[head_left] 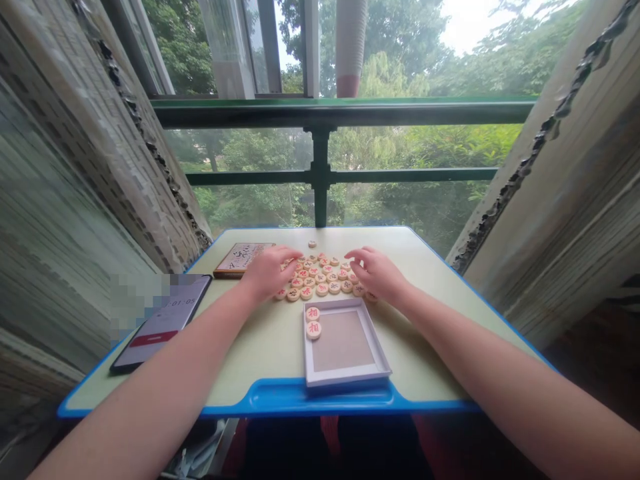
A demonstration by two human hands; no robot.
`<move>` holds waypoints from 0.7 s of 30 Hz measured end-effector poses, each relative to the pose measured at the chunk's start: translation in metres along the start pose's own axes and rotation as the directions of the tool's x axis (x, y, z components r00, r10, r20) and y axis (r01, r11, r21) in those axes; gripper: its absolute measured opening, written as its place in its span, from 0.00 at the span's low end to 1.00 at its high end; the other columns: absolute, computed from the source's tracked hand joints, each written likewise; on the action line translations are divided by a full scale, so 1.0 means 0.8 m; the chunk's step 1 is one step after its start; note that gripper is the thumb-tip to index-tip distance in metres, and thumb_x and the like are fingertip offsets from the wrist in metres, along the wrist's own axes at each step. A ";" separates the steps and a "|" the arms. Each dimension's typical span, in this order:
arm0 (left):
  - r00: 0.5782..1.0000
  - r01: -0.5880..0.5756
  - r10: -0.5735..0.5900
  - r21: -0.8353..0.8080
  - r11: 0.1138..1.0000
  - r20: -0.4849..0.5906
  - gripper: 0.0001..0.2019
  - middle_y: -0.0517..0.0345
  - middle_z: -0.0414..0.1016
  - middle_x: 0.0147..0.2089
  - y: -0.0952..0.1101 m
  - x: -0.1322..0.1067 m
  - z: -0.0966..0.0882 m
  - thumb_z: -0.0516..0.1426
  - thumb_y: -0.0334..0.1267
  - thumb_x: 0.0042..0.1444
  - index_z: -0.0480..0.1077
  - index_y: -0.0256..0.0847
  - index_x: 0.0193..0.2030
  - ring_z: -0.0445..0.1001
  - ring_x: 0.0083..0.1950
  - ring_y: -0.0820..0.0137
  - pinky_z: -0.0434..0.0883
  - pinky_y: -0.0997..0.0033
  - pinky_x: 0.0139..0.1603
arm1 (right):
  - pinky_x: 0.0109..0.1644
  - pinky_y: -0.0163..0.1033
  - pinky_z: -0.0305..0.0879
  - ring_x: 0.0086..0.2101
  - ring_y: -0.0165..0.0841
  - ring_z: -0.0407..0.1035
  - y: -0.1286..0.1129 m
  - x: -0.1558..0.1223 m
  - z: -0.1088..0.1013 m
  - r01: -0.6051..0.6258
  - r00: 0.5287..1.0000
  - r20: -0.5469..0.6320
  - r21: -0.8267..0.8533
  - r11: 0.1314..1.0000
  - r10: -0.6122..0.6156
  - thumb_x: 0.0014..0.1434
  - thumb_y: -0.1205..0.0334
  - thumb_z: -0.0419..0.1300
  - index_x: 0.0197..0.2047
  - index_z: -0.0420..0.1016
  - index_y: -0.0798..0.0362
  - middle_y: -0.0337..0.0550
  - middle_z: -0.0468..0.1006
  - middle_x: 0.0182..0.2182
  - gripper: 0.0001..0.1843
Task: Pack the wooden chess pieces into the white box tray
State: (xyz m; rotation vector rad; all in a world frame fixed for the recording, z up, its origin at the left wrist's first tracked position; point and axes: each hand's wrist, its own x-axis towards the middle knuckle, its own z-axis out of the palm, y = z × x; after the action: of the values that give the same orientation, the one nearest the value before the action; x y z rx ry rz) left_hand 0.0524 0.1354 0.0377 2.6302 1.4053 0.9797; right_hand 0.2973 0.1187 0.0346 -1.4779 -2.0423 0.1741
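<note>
Round wooden Chinese chess pieces with red or dark characters lie face up in a loose cluster on the table. My left hand is at the cluster's left side, fingers apart and curved over the nearest pieces. On the right side, my right hand reaches in with its fingers spread, partly covering some pieces. I see nothing held in either hand. Nearer to me is a shallow white box tray. Two red-marked pieces sit one below the other along its left wall.
A patterned box lid lies beyond my left hand. To the left, a phone shows a timer. One chess piece sits apart near the far edge. The table has a blue rim; a green railing stands beyond it.
</note>
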 end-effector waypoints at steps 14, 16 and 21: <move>0.997 -0.054 0.052 0.030 0.998 0.052 0.14 0.54 0.77 0.40 0.002 -0.002 0.005 0.48 0.32 0.55 0.74 0.38 0.41 0.74 0.40 0.67 0.69 0.68 0.43 | 0.41 0.36 0.63 0.31 0.30 0.67 0.026 0.011 0.004 0.086 0.996 0.031 0.079 0.993 -0.089 0.59 0.65 0.50 0.41 0.76 0.53 0.44 0.73 0.35 0.13; 0.997 -0.058 0.057 0.024 0.998 0.057 0.14 0.54 0.78 0.40 0.003 -0.001 0.004 0.48 0.31 0.55 0.75 0.38 0.40 0.74 0.40 0.67 0.69 0.68 0.43 | 0.40 0.36 0.63 0.31 0.30 0.67 0.021 0.009 0.004 0.099 0.991 0.087 0.068 0.993 -0.104 0.59 0.64 0.51 0.41 0.76 0.53 0.44 0.73 0.34 0.13; 0.995 -0.049 0.046 0.034 0.998 0.094 0.14 0.55 0.78 0.40 0.006 -0.002 0.004 0.48 0.31 0.54 0.75 0.38 0.38 0.74 0.41 0.67 0.69 0.69 0.44 | 0.40 0.37 0.63 0.31 0.30 0.67 0.020 0.008 0.005 0.126 0.985 0.114 0.044 0.991 -0.130 0.58 0.63 0.52 0.42 0.76 0.53 0.44 0.72 0.35 0.13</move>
State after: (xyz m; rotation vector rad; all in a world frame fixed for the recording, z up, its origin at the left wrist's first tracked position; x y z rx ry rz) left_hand 0.0569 0.1322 0.0359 2.7087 1.3597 0.8311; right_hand 0.3070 0.1317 0.0269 -1.3373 -2.2079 0.2491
